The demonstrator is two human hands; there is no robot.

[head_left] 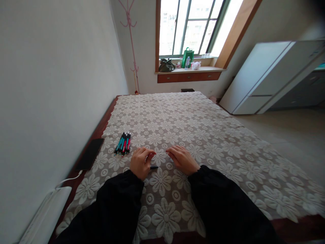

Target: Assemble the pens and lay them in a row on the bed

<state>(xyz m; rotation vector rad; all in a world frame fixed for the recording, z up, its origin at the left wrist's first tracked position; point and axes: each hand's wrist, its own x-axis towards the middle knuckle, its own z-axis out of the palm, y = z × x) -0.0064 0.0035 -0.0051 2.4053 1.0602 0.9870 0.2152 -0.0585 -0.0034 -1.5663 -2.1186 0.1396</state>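
At the bottom of the frame, your black fabric sleeves [111, 206] reach in over a cream, flower-patterned lace cloth [166, 215] spread on the dark red worktop [302, 228], your forearms low, probably to steady the hands. Just left of centre, a short, dark, slender piece [154, 167] lies partly hidden by your left hand [140, 163], close enough to be within easy reach.

Slightly farther up, that hand's thumb and forefinger are clamped on the left end of a thin white stick-like piece [161, 154]; the fingers of your right hand [183, 159] pinch its other end. Holding both ends seems to keep so slight a thing level and under control (what it is made of, you cannot tell from here).

Left of the hands, a row of black, teal and red pens [123, 144] lies side by side, apparently grouped to leave the middle free for your fingers. Beyond them to the left, a flat black rectangular device [89, 154] sits near the worktop's edge, likely so its white cable [67, 179] can run down beside the wall without crossing your hands.
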